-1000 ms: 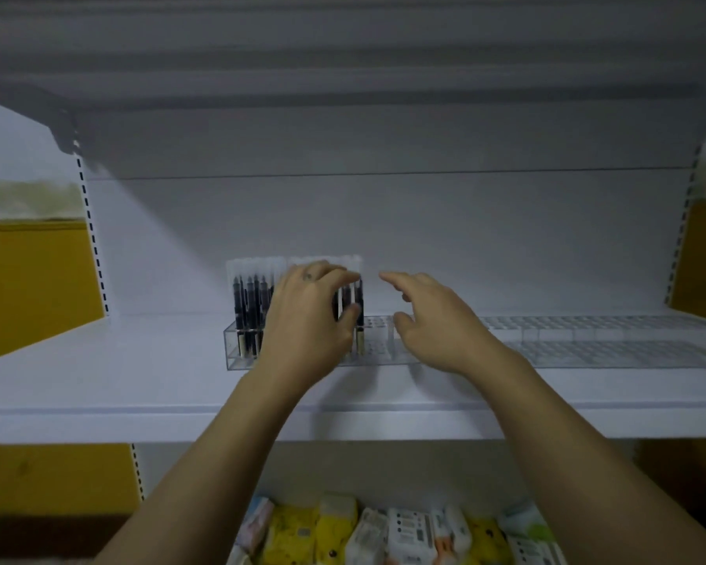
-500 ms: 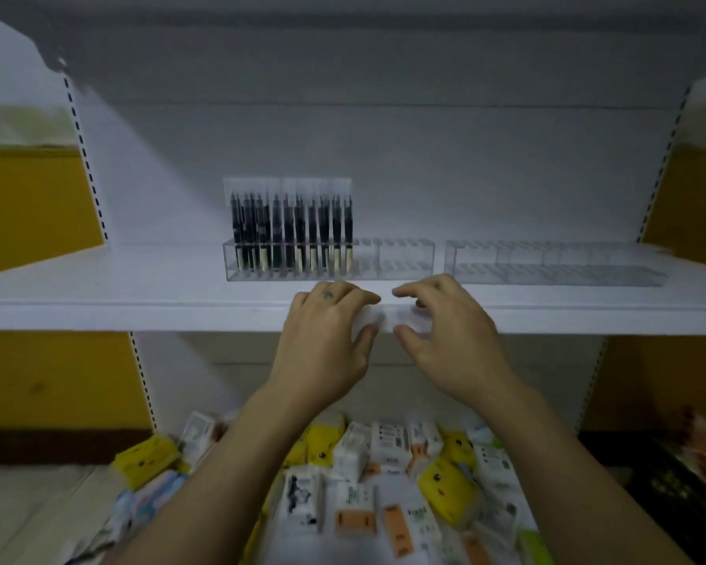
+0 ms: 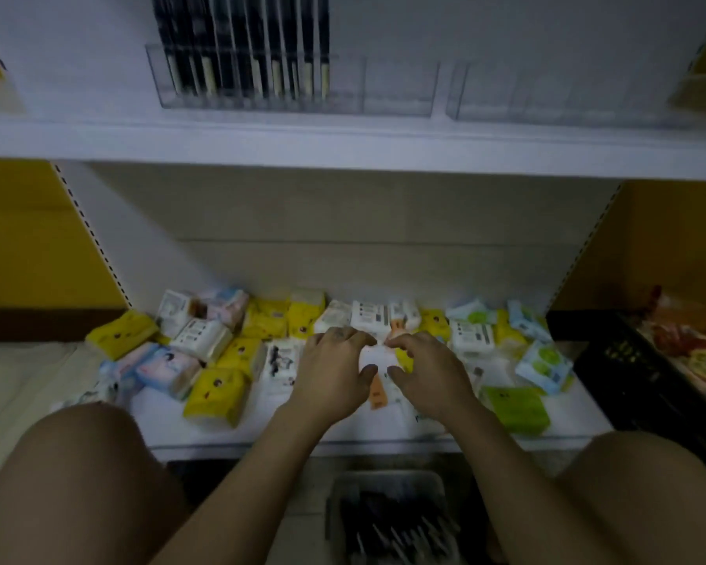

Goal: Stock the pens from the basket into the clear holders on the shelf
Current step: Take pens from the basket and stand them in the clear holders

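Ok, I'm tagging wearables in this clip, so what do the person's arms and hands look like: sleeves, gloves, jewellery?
The forearms are bare, with no sleeves in view. The left hand and right hand wear no gloves, and no watch, bracelet or ring shows. A small dark mark sits on the back of the left hand near the knuckles; the blur hides what it is.

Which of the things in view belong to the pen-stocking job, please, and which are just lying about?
Job: basket, loose pens in it, left clear holder with stocked pens, right clear holder, left hand and right hand pinching a small white piece.
Lying about: coloured packets on the lower shelf, black crate.
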Motion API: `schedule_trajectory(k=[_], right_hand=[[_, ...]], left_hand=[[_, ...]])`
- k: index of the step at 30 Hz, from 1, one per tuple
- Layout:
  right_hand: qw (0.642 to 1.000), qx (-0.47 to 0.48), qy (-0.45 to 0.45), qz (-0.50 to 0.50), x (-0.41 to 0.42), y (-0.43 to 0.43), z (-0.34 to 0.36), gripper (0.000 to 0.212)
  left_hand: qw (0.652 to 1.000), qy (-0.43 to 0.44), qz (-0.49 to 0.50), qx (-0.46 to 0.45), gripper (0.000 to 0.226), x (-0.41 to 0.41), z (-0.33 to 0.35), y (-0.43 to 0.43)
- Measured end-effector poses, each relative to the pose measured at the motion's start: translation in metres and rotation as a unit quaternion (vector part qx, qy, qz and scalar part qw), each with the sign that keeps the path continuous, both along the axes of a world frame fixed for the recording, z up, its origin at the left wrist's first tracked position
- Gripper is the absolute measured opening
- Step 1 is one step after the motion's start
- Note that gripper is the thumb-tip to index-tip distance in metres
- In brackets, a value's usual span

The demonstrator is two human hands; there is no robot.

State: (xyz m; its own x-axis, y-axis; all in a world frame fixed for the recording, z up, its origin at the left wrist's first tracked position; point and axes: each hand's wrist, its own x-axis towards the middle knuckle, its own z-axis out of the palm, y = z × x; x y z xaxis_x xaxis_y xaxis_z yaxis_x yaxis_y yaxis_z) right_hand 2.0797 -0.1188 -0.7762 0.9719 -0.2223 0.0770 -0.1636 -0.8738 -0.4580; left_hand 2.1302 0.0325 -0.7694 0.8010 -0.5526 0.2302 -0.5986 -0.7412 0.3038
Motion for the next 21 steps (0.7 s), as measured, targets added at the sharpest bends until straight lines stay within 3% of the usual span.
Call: schedule_trajectory(k=[9, 12, 14, 21], right_hand=[[0.971, 0.076, 0.224, -0.008, -0.014, -0.02, -0.122, 0.033], [0.956, 0.076, 0.284, -0.008, -0.024, -0.025, -0.155, 0.012], [0.947, 0.077, 0.313, -0.011, -0.029, -0.027, -0.174, 0.031], [0.939, 0.097, 0.328, -0.041, -0.033, -0.045, -0.206, 0.016]], left_hand=[[0.968, 0.244, 0.034, 0.056, 0.035, -0.013, -0.12, 0.009], [0.933, 0.354, 0.051, 0.051, 0.022, -0.024, -0.157, 0.019], [0.911, 0.406, 0.057, 0.05, 0.017, -0.031, -0.178, 0.018], [0.877, 0.465, 0.059, 0.107, 0.027, -0.048, -0.245, 0.001]])
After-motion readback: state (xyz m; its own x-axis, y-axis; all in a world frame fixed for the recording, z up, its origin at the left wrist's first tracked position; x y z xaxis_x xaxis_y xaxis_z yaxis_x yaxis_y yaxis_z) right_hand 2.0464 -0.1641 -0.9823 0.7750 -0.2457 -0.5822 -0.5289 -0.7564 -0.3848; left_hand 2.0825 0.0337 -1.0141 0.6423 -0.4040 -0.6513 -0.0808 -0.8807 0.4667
